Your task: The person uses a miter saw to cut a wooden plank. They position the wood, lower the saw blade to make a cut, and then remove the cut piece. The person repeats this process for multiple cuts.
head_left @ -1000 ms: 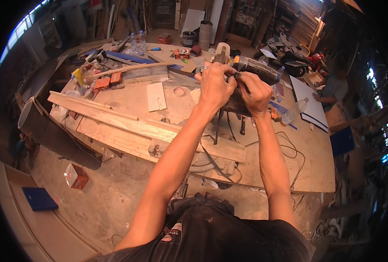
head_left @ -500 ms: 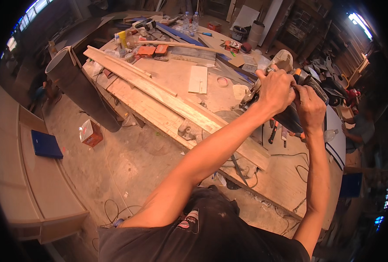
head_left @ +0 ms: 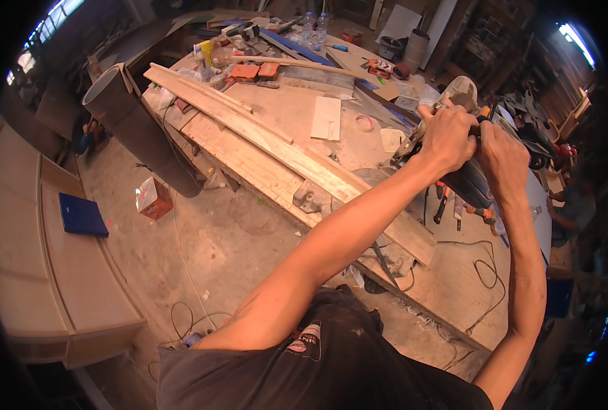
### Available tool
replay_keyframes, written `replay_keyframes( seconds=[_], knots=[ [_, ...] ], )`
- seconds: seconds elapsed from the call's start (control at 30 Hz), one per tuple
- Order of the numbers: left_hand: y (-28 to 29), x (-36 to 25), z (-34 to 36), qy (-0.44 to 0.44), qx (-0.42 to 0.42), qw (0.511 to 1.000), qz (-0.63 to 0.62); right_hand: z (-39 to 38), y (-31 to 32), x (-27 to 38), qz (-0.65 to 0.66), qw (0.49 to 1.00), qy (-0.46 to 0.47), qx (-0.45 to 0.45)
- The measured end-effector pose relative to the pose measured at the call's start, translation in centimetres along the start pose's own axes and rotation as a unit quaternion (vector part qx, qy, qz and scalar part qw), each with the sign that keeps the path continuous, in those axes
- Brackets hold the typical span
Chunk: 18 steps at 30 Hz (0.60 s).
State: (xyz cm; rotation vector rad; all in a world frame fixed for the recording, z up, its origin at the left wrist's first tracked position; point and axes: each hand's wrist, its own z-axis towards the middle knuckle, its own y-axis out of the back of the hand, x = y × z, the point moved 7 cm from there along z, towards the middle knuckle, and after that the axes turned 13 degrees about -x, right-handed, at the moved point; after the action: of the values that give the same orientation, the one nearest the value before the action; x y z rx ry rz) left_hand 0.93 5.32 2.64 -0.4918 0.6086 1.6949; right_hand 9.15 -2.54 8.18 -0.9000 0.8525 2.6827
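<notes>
Both arms reach out to the right side of the workbench, over a power saw (head_left: 469,188) with a dark body and a pale guard at its top. My left hand (head_left: 447,141) is closed at the saw's upper part, its fingers curled. Close beside it, my right hand (head_left: 503,156) is closed too, fingertips pressed together near the left hand's fingers. A small dark part shows between the two hands, but what each one grips is hidden. Long light wooden strips (head_left: 263,140) lie along the bench, passing under my left forearm.
A flat wood piece (head_left: 326,117), tape ring (head_left: 364,123), orange boxes (head_left: 245,72) and two bottles (head_left: 321,29) lie on the bench. A dark tube (head_left: 140,133) leans at its left end. A blue book (head_left: 83,214) rests on a cabinet. A person (head_left: 577,212) is at far right.
The view has shifted slightly, so the bench appears farther right and a little higher or lower. My right hand and forearm have turned outward slightly; both hands remain at the saw.
</notes>
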Motion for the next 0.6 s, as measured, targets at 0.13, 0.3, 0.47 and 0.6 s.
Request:
replay_keyframes(
  seconds=[0.13,0.3,0.47,0.6],
  knots=[
    [0.1,0.0,0.0,0.014,0.024,1.000,-0.001,0.8,0.1,-0.3,0.006,1.000,0.005,0.011],
    [0.1,0.2,0.0,0.018,0.021,0.999,-0.016,1.1,0.2,-0.9,0.032,0.999,0.021,0.027],
    [-0.2,0.4,0.0,0.046,0.039,0.998,-0.024,0.1,1.2,0.0,-0.015,1.000,0.005,-0.008],
    [-0.5,0.6,0.1,0.069,0.052,0.996,-0.039,0.5,1.4,1.1,-0.082,0.997,0.016,0.002]
  ],
)
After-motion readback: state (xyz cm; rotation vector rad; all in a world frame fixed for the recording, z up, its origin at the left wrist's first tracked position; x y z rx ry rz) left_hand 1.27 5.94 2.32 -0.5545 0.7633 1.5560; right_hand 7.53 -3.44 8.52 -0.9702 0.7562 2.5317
